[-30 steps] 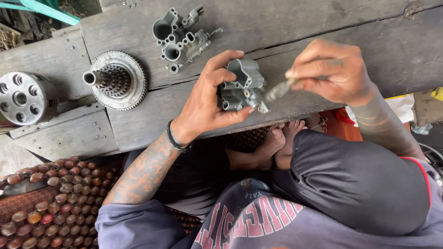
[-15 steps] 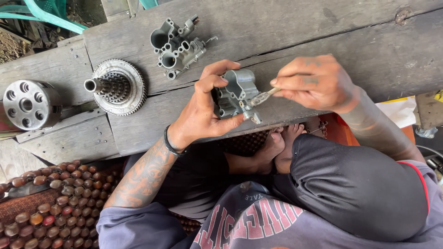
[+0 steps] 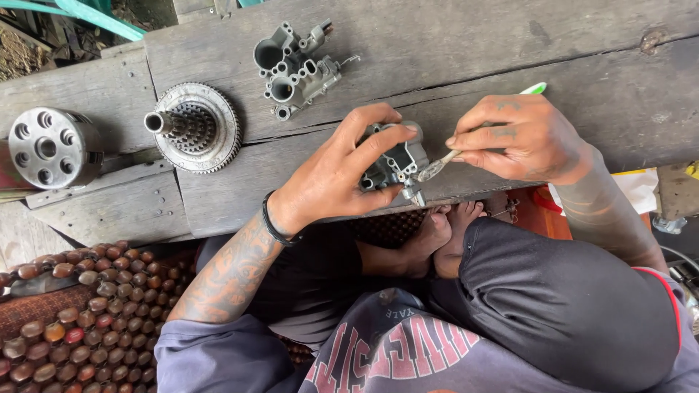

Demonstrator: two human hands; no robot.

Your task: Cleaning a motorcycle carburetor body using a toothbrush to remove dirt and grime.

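My left hand (image 3: 342, 175) grips a small grey metal engine part (image 3: 399, 164) at the front edge of the weathered wooden bench (image 3: 510, 58). My right hand (image 3: 520, 138) pinches a toothbrush (image 3: 444, 161) with a green handle end (image 3: 535, 89). Its bristles touch the right side of the part. A black band circles my left wrist.
Farther back on the bench lie a second grey cast part (image 3: 295, 69), a toothed gear with a splined shaft (image 3: 193, 125) and a round drilled metal hub (image 3: 51, 145). A brown beaded seat mat (image 3: 65, 320) is at lower left; my crossed legs are below the bench.
The view has shifted slightly; the held part and both hands sit lower and more to the right in frame. The brush tip has moved against the part's right side.
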